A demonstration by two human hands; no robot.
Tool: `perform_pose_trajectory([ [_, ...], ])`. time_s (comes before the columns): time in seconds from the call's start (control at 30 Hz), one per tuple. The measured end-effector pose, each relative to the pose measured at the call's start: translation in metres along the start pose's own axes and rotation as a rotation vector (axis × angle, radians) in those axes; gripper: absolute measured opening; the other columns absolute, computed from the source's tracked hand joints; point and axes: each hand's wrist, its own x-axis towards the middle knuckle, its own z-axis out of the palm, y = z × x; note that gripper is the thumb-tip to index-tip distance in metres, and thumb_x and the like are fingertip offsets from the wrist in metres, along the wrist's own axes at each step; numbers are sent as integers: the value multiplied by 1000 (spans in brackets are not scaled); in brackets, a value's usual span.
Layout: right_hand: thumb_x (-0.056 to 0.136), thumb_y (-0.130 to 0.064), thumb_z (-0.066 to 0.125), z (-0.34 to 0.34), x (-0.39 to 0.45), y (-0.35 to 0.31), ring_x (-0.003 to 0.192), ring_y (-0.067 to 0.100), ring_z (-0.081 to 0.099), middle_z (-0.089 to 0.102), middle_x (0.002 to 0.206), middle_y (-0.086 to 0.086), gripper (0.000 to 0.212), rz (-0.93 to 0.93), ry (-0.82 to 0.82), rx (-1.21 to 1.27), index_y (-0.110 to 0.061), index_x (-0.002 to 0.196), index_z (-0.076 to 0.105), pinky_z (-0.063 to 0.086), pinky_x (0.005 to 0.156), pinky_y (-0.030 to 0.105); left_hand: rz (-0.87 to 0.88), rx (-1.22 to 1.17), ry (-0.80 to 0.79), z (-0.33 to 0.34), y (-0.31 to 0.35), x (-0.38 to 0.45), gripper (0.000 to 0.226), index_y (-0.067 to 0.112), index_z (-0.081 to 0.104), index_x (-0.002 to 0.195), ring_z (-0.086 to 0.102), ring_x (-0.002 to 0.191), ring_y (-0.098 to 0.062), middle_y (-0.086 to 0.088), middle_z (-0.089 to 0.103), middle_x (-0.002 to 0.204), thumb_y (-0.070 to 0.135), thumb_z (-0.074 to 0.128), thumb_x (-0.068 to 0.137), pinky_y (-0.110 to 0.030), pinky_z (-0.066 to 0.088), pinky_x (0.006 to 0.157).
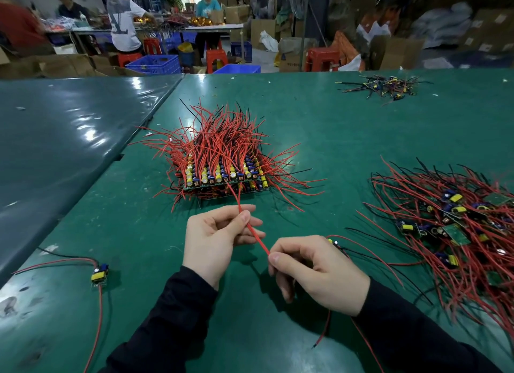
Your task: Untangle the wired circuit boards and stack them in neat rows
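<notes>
I'm pinching one red wire point(254, 230) taut between left hand point(219, 239) and right hand point(314, 272), straightening it toward the stacked circuit boards point(225, 178).

Factory workshop: green worktables point(347, 127), seated workers point(122, 19), stacked cartons point(292, 52).

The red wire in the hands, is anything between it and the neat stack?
Nothing visible. The red wire, pinched by left hand and right hand, runs over bare table straight up to the stack.
</notes>
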Motion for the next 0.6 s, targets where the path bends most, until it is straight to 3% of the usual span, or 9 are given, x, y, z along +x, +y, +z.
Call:
perform_pose_trajectory([
  [0.6,96,-9,50,1,-6,-12,48,13,54,60,53,0,23,21,-77,-36,-10,75,59,45,58,26,-13,-97,71,-9,5,6,17,1,66,93,72,67,-24,-14,73,72,-7,50,91,-20,55,57],
])
